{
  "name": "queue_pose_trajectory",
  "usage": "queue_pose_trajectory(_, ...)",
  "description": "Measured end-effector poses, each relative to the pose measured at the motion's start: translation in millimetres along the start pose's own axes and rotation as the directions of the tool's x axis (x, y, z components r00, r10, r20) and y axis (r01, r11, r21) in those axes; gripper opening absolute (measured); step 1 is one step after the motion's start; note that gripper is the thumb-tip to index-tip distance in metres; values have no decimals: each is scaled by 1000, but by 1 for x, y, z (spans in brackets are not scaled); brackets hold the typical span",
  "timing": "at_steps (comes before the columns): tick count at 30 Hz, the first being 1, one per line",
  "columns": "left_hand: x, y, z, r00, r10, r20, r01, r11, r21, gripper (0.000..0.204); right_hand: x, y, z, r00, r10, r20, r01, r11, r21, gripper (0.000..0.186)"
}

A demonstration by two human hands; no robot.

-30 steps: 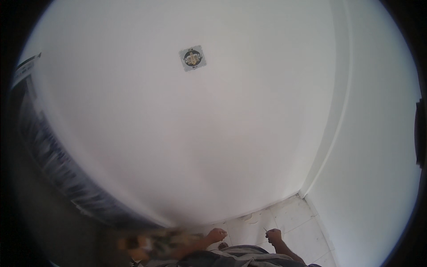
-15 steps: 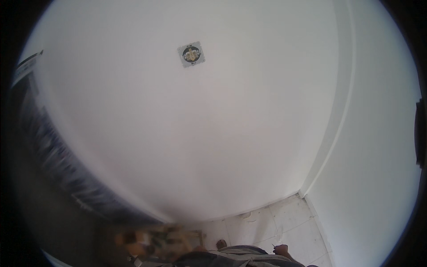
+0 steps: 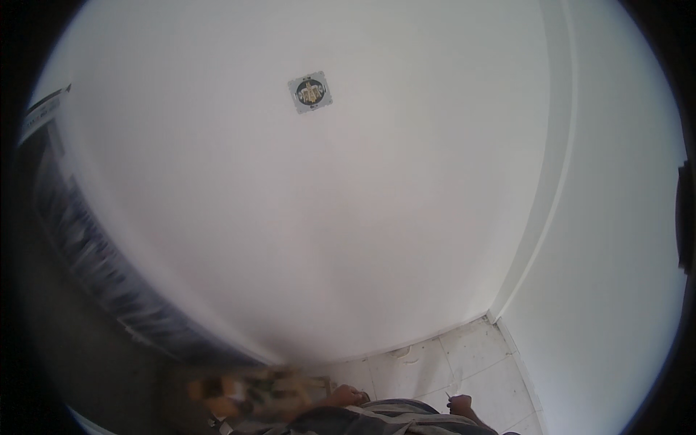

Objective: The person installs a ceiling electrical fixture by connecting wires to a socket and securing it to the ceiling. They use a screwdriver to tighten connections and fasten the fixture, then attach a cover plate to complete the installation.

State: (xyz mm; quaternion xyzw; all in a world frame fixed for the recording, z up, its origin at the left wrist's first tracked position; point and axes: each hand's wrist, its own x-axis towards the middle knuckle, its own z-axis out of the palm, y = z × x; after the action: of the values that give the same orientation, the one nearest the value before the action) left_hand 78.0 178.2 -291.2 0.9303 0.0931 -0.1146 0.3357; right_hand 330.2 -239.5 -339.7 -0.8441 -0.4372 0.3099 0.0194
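Note:
At the lower edge, my left hand (image 3: pixel 348 396) is low in front of my body, its fingers curled together. Something small and dark shows at its fingertips, too small to name. To the right, my right hand (image 3: pixel 460 404) is closed around a thin, short, rod-like thing (image 3: pixel 449 396), whose end sticks out toward the left. Higher up on the white wall (image 3: pixel 406 217) is a square metal mounting frame with a wall socket insert (image 3: pixel 310 92), dark and brass-coloured in its middle. Both hands are well below it, apart from the wall fitting.
A plastic-wrapped stack (image 3: pixel 109 268) leans along the wall at the left. Blurred brown and orange items (image 3: pixel 225 391) lie at the lower left. Pale floor tiles (image 3: pixel 406 370) carry small scraps near the corner. A second wall (image 3: pixel 616 254) rises at the right.
My left hand has come further into view at the lower edge, from little more than its tip showing. The right hand has shifted slightly upward. The wall fitting looks unchanged.

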Motion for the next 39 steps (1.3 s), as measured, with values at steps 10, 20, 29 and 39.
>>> queue_pose_trajectory(10, -5, -2, -17, 955, -134, 266, 103, 986, 128, 46, -20, -16, -20, 968, 230, 102, -222, 971, -85, 12)
queue_pose_trajectory(20, -10, -3, -10, 946, -235, 223, 247, 969, -29, 48, -4, -9, -14, 985, 160, -65, -160, 987, 6, 7)
queue_pose_trajectory(29, 8, 14, -30, 997, -76, 25, 77, 997, -20, 39, 72, -4, -103, 866, 439, -241, -32, 529, 848, 24)
queue_pose_trajectory(39, 33, 47, -30, 989, -146, 0, 140, 952, -272, 38, 64, -151, -415, 638, 237, -732, 553, 521, 650, 14)
